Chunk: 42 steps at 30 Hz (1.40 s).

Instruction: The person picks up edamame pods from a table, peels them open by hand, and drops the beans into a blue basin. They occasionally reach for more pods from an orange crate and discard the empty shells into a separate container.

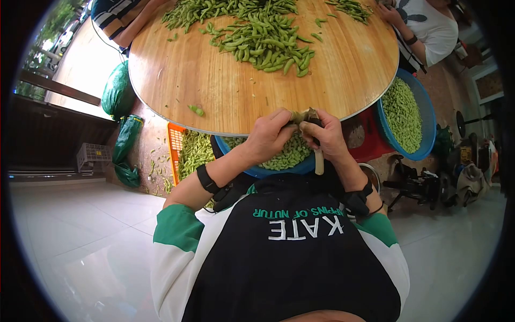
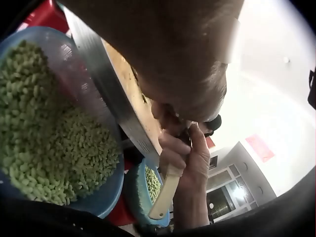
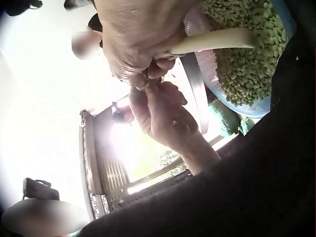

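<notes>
Just beyond the near edge of the round wooden table (image 1: 182, 80), both hands meet at their fingertips. My right hand (image 1: 330, 138) grips a knife with a cream handle (image 1: 319, 162); its handle end points down toward me. Most of the blade is hidden by the fingers. My left hand (image 1: 268, 137) pinches a small greenish-brown thing (image 1: 296, 116) against the right fingertips; I cannot tell its kind. Below the hands sits a blue basin (image 2: 101, 210) of shelled green beans (image 3: 242, 74). A heap of green bean pods (image 1: 268, 45) lies farther across the table.
An orange basket (image 1: 174, 140) of pods stands left of the basin. Another blue basin (image 1: 428, 134) of beans rests at the right, beside a red stool (image 1: 370, 137). Green sacks (image 1: 118, 88) lie at the left. Two other people sit across the table.
</notes>
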{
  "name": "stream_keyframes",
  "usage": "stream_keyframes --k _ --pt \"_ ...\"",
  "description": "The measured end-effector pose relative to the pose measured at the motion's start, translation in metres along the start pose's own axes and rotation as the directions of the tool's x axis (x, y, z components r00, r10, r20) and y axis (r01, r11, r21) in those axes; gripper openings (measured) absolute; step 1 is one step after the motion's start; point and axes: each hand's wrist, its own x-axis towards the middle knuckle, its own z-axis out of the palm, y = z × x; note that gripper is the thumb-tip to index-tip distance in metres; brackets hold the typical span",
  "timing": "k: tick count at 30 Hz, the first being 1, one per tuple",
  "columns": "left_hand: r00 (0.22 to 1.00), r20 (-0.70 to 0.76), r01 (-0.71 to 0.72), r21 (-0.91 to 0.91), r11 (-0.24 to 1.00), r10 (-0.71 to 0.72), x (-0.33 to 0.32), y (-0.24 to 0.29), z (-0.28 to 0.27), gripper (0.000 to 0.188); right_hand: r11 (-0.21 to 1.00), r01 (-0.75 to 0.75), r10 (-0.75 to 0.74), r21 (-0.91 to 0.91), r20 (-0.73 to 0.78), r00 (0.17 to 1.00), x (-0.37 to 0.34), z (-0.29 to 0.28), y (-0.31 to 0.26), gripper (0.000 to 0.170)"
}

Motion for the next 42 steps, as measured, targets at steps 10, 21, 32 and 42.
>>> stream_keyframes --k 10,21,32,42 --pt "0.866 0.229 0.498 -0.304 0.812 -0.445 0.000 -0.004 0.003 0.013 0.976 0.103 -0.102 -0.193 0.019 0.995 -0.010 0.001 0.004 0.016" --pt "0.930 0.088 0.117 0.850 0.514 -0.356 -0.026 0.010 -0.134 0.015 0.804 0.319 -0.133 -0.501 0.370 0.919 -0.026 0.001 0.006 0.016" --pt "0.996 0.035 0.045 0.591 0.805 -0.081 0.103 -0.070 -0.006 0.013 0.984 -0.015 0.034 -0.177 0.102 0.994 -0.021 0.000 0.001 0.032" --pt "0.988 -0.101 -0.026 0.634 0.773 0.116 0.080 -0.064 -0.013 0.012 0.990 -0.013 0.016 0.138 -0.026 1.000 -0.001 -0.009 0.000 0.035"
